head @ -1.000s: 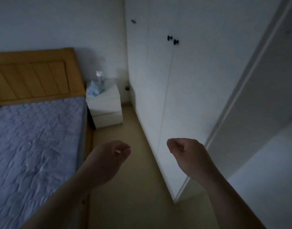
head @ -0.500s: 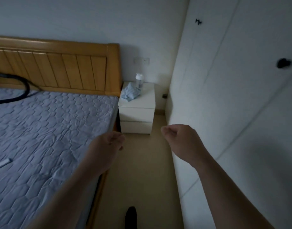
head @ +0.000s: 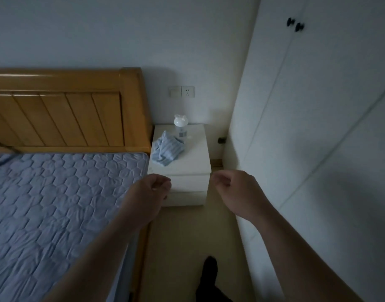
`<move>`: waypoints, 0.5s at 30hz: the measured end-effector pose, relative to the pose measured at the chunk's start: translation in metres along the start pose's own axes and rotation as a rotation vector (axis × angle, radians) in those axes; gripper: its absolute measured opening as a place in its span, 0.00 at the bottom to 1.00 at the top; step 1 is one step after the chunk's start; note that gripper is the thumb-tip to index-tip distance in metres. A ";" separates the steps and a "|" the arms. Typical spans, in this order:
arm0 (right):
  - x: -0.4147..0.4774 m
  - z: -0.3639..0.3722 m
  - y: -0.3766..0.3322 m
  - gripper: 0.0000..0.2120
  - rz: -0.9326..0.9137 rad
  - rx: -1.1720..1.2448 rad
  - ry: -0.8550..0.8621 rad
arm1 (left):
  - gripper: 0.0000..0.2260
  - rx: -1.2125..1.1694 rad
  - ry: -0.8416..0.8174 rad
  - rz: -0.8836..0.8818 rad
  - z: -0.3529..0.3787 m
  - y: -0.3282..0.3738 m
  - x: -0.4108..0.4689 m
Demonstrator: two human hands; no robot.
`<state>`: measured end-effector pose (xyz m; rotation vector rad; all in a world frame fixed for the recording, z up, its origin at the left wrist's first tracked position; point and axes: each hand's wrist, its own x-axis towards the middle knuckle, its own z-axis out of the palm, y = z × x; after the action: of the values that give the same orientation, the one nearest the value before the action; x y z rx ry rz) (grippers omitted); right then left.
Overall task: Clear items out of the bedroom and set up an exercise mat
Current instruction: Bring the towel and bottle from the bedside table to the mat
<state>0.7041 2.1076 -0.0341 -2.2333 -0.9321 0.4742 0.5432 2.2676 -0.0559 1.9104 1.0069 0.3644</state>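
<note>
"So, where is the blue cloth (head: 168,149)?"
"Crumpled by the nightstand's (head: 193,168) left edge, with the bottle (head: 180,127) upright at the back edge. Both lie ahead; the left hand (head: 150,192) is nearer than the right hand (head: 237,190)."
"Fingers (head: 162,185)?"
"Loosely curled on both, holding nothing."

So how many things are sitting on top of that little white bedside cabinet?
2. A crumpled light blue cloth lies on the cabinet toward the bed; a clear bottle with a white cap stands just behind it, near the wall. Anything small behind the cloth would be hidden.
</note>
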 end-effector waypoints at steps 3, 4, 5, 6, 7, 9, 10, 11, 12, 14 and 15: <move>0.086 0.006 0.014 0.18 0.020 0.028 -0.008 | 0.03 0.013 -0.004 -0.001 0.014 0.003 0.083; 0.120 0.007 0.019 0.19 0.026 0.033 -0.016 | 0.03 0.019 -0.010 -0.006 0.018 0.006 0.114; 0.148 0.008 0.022 0.19 0.035 0.037 -0.031 | 0.03 0.025 -0.019 -0.021 0.021 0.008 0.140; 0.175 0.008 0.023 0.20 0.045 0.026 -0.047 | 0.03 0.040 -0.021 -0.036 0.022 0.012 0.165; 0.201 0.007 0.022 0.21 0.054 0.017 -0.066 | 0.04 0.053 -0.028 -0.043 0.022 0.015 0.190; 0.255 0.004 0.020 0.23 0.068 -0.006 -0.106 | 0.07 0.090 -0.034 -0.050 0.022 0.022 0.242; 0.279 0.003 0.018 0.23 0.065 -0.025 -0.127 | 0.08 0.119 -0.035 -0.047 0.022 0.024 0.265; 0.301 0.003 0.014 0.23 0.065 -0.047 -0.143 | 0.10 0.155 -0.040 -0.046 0.020 0.024 0.287; 0.330 0.003 0.010 0.24 0.074 -0.070 -0.166 | 0.12 0.191 -0.055 -0.054 0.019 0.024 0.315; 0.369 0.005 0.006 0.24 0.085 -0.102 -0.185 | 0.17 0.256 -0.106 -0.073 0.020 0.019 0.355; 0.389 0.009 0.004 0.24 0.091 -0.121 -0.196 | 0.19 0.296 -0.127 -0.087 0.022 0.012 0.379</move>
<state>0.9660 2.3936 -0.0718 -2.3779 -0.9838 0.7061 0.7981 2.5431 -0.1131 2.1135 1.1021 0.0427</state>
